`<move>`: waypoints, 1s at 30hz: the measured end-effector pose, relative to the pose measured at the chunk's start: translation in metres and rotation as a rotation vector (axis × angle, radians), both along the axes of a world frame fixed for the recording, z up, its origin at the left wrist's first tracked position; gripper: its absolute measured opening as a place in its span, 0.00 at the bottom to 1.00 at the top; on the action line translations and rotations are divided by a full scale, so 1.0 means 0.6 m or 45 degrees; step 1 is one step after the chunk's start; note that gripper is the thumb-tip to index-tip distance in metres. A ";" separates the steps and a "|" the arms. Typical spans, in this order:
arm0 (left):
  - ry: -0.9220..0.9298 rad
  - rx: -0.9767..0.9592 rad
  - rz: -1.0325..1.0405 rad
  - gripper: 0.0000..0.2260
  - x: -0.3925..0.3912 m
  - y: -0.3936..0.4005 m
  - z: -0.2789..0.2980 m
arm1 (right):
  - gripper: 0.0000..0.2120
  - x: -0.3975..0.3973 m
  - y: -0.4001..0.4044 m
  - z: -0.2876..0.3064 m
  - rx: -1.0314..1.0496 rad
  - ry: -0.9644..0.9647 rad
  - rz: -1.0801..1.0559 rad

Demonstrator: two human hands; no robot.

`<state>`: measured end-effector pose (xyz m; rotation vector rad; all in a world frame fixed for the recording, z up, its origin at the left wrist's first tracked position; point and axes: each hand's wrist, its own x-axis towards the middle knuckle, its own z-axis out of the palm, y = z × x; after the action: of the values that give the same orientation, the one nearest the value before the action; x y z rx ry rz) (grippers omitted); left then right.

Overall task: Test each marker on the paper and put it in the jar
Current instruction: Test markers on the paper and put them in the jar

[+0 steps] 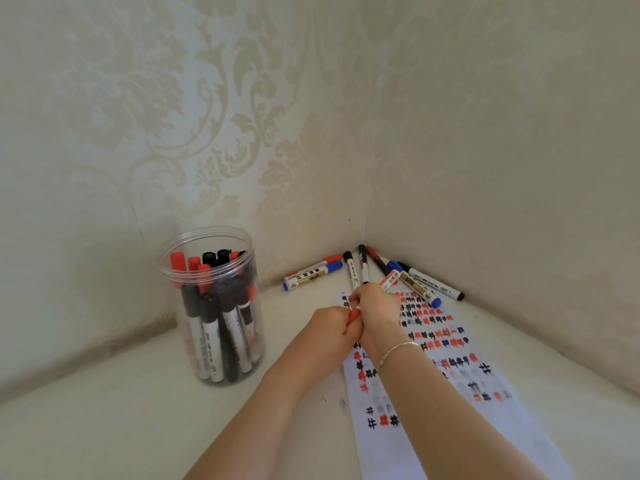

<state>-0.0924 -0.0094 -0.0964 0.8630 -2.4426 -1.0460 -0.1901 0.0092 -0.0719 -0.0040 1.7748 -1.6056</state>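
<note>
Cream wallpaper (242,109) with a pale floral pattern covers the two walls, which meet in a corner above a white tabletop (114,424). On this surface, to the left, stands a clear plastic jar (211,306) without a lid. It is upright and holds many markers with red and black caps, packed close together.

Both hands meet just in front of the corner, above the far end of a long white paper (446,441). The left hand (327,329) has its fingers curled around the red cap (353,315) of a marker. The right hand (375,311) is pressed against the left one, and its fingers are closed around the rest of the same marker, whose body is hidden inside the grip. I cannot tell whether the cap is fully on the marker or partly off. A thin silver bracelet (398,351) lies around the right wrist.

The paper runs from the hands toward the lower right edge of the view and is covered with rows of small hash marks in black, red and blue.

Loose markers lie in the corner beyond the hands. A blue marker (313,274) lies to the left with a red-capped one just beside it, touching the wall. Two black-capped markers (356,268) point toward the corner. To the right are more markers in red, blue and black (415,280), some resting on the far edge of the paper.
</note>
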 end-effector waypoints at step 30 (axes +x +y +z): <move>-0.195 -0.248 0.243 0.18 0.028 -0.007 0.027 | 0.12 -0.021 0.038 0.019 -0.219 2.391 0.688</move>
<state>-0.0758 -0.0134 -0.0803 1.1190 -2.4744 -0.6847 -0.2026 0.0317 -0.0607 -2.4741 2.2797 -1.1343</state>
